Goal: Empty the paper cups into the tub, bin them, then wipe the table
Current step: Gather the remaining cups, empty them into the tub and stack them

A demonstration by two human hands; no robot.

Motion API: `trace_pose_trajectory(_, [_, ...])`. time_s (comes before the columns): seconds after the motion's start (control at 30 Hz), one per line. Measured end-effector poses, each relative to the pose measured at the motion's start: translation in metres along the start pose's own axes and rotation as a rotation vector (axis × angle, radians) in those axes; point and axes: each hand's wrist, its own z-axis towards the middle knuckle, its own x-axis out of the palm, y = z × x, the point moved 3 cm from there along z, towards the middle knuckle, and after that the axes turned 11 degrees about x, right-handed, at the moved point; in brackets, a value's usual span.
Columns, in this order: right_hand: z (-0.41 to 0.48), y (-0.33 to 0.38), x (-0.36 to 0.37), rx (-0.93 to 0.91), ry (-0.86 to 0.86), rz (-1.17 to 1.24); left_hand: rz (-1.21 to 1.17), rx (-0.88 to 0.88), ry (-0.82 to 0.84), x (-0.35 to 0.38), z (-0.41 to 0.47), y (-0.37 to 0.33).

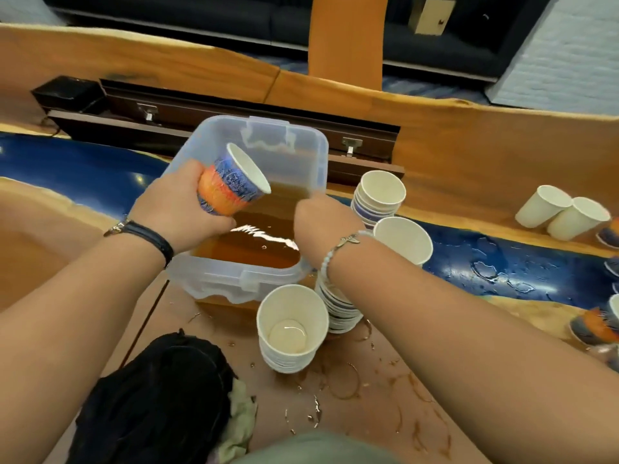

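Here, left hand [181, 209] round tilted paper cup [231, 185] over tub [234, 279].

orange-and-blue paper cup [231, 182] tipped on its side over the clear tub [318, 152]
tub holds brown liquid; nested cup stacks [291, 329] stand just beside it, toward the tabletop's [368, 413] near edge
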Motion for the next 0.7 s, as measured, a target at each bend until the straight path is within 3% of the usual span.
trace_pose_trajectory(0.33, [-0.001, -0.001, 0.003, -0.019, -0.011, -0.069, 0.508, 0.059, 0.184, -0.010, 0.014, 0.013])
trace_pose_trajectory(0.7, [0.004, -0.007, 0.003, -0.041, -0.025, 0.027, 0.615, 0.050, 0.330, -0.008, 0.016, -0.007])
